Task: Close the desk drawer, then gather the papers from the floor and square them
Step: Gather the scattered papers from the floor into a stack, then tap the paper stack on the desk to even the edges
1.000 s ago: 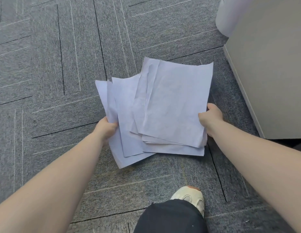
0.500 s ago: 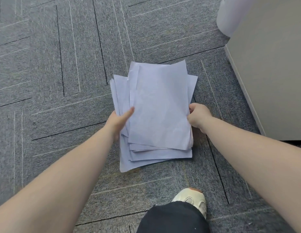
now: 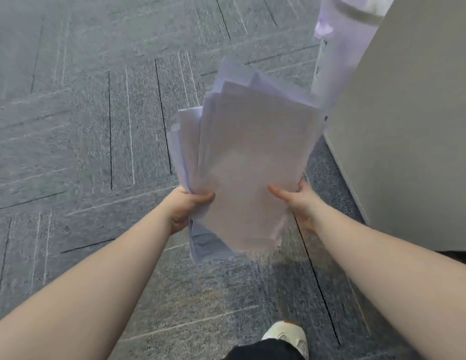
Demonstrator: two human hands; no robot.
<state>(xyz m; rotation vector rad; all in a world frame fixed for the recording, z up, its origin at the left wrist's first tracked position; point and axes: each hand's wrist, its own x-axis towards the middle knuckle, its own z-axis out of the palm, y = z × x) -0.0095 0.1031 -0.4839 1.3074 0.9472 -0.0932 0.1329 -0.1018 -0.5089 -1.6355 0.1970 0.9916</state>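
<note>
A loose stack of white papers (image 3: 250, 157) hangs in the air above the grey carpet, its sheets fanned and uneven at the top and left edges. My left hand (image 3: 186, 206) grips the stack's lower left edge, thumb on top. On the lower right edge my right hand (image 3: 298, 201) holds it, thumb lying across the top sheet. The frame is blurred by motion. The desk drawer is out of sight.
A pale cabinet side (image 3: 408, 126) stands at the right. Behind it is a white bin (image 3: 338, 48) with a bag liner. Grey carpet tiles (image 3: 83, 152) cover the floor. My shoe (image 3: 286, 336) and dark trouser leg show at the bottom.
The spread sheets were pushed together on the carpet, then both hands lifted the stack off the floor. The view has tilted up and toward the cabinet.
</note>
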